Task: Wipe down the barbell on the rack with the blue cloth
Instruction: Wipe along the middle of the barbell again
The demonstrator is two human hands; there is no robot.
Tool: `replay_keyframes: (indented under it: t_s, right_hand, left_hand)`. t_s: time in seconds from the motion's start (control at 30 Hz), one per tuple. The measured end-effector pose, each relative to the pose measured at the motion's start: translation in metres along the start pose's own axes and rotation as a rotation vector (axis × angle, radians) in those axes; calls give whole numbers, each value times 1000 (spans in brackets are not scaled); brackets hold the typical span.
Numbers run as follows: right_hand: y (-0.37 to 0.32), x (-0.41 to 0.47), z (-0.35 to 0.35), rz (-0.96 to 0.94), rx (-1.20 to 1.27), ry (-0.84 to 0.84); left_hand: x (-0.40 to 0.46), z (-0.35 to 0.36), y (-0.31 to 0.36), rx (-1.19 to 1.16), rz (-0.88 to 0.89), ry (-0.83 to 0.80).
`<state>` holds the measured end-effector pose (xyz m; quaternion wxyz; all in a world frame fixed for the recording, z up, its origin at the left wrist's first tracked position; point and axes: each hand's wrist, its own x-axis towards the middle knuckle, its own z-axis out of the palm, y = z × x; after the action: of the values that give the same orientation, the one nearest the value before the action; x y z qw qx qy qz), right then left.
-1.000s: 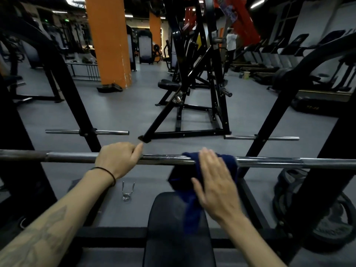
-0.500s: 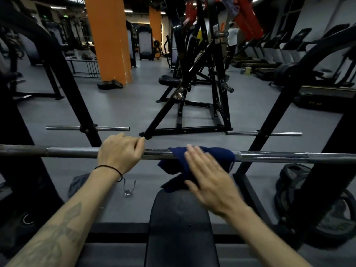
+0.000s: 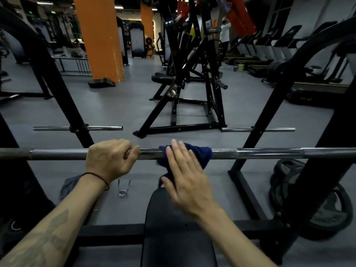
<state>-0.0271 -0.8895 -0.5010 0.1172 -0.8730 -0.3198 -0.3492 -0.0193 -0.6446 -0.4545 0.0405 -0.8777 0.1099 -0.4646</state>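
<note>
A steel barbell (image 3: pixel 260 153) lies level across the black rack, spanning the whole view. My left hand (image 3: pixel 109 158) grips the bar left of centre, fingers curled over it. A dark blue cloth (image 3: pixel 202 154) is draped over the bar just right of that hand and hangs down behind my palm. My right hand (image 3: pixel 187 176) presses flat on the cloth with straight fingers, its fingertips reaching the bar. Part of the cloth is hidden behind this hand.
A black bench pad (image 3: pixel 173 228) sits directly below the bar. A spring collar (image 3: pixel 124 187) lies on the grey floor. Weight plates (image 3: pixel 308 199) lean at the right upright. Black rack posts (image 3: pixel 63 97) rise on both sides, each with a short chrome peg (image 3: pixel 57 128).
My right hand has slid the cloth leftward along the bar, closer to my left hand, and the cloth has bunched up. My left hand keeps its grip.
</note>
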Motion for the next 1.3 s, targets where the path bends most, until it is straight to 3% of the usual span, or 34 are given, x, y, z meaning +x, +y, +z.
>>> replay_keyframes:
  t_s: [0.23, 0.4, 0.47, 0.53, 0.63, 0.7, 0.77, 0.87, 1.03, 1.2, 1.3]
  right_hand:
    - [89, -60, -30, 184, -179, 59]
    - [6, -17, 2, 659, 104, 247]
    - [-34, 7, 13, 535, 159, 208]
    - [-57, 18, 18, 269, 120, 86]
    - [-39, 18, 11, 51, 70, -4]
    - [-1, 5, 0, 33, -3, -3]
    - [42, -15, -17, 129, -57, 49]
    - [76, -40, -32, 279, -66, 128]
    - [30, -19, -5, 489, 71, 204]
    - [-55, 17, 15, 224, 138, 20]
    - [-58, 19, 11, 174, 162, -61]
  left_hand:
    - [5, 7, 5, 89, -137, -57]
    - [10, 1, 2, 67, -138, -217]
    - [20, -5, 2, 69, -132, -327]
    - [35, -6, -3, 28, -187, -566]
    - [55, -6, -11, -411, -487, -1008]
    - [63, -7, -12, -562, -580, -1148]
    - [63, -9, -11, -492, -578, -1141]
    - [58, -11, -9, -244, -474, -962]
    - [55, -4, -8, -182, -429, -820]
    - [51, 1, -10, -152, -451, -802]
    - [45, 3, -14, -94, -428, -758]
